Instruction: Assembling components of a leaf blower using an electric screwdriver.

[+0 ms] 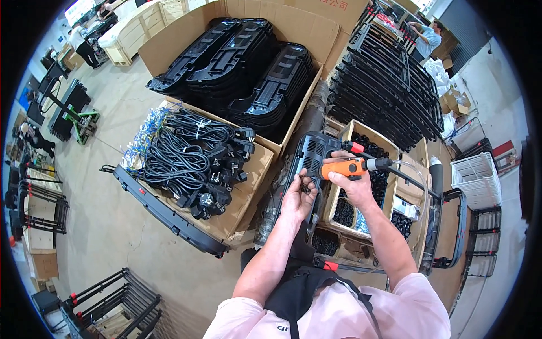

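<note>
My right hand point(354, 183) is wrapped around an orange power screwdriver point(342, 169), lying nearly sideways. A clear hose point(415, 169) runs from its dark rear end toward the right. My left hand point(299, 198) is closed just left of the tool, fingers curled around small dark bits too small to name. Both hands are over a black plastic housing point(312, 148) with vent slots, which rests on the work surface in front of me. The screwdriver's front end points at this housing; whether they touch is hidden by my fingers.
Right of the housing stands a wooden box point(339, 225) of small black parts. Bundled black power cables point(183, 150) lie on cardboard at left. Behind is a large carton point(333, 28) of stacked black covers point(226, 53). Black metal frames point(384, 85) stand far right. Other people work farther off.
</note>
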Demonstrator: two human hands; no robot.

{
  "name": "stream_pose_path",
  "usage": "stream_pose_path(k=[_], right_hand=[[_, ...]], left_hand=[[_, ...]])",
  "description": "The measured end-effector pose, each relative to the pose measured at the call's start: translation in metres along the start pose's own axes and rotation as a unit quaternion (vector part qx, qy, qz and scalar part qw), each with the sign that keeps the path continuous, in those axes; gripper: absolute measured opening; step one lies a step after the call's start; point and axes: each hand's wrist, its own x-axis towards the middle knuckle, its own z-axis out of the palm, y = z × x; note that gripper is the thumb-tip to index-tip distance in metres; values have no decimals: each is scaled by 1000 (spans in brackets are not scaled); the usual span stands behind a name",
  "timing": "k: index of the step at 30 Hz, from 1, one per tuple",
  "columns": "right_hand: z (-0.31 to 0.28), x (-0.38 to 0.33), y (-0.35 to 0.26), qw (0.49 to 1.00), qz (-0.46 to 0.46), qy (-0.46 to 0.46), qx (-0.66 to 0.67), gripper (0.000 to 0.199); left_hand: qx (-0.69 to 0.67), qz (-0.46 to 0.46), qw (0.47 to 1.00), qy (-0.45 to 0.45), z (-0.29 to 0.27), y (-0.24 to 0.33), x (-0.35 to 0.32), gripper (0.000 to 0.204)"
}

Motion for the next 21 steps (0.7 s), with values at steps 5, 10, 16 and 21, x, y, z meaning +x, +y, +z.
stream_pose_path(k=[5, 10, 16, 21], right_hand=[[7, 18, 19, 998, -23, 35, -50, 56], [7, 43, 35, 996, -28, 51, -68, 54], [14, 58, 42, 997, -37, 34, -62, 52], [13, 62, 42, 996, -30, 22, -86, 49]], left_hand=[[91, -16, 995, 46, 13, -13, -5, 27], [158, -60, 984, 52, 12, -30, -31, 29], [261, -93, 961, 17, -17, -39, -50, 31], [261, -93, 960, 42, 1, -41, -68, 33]])
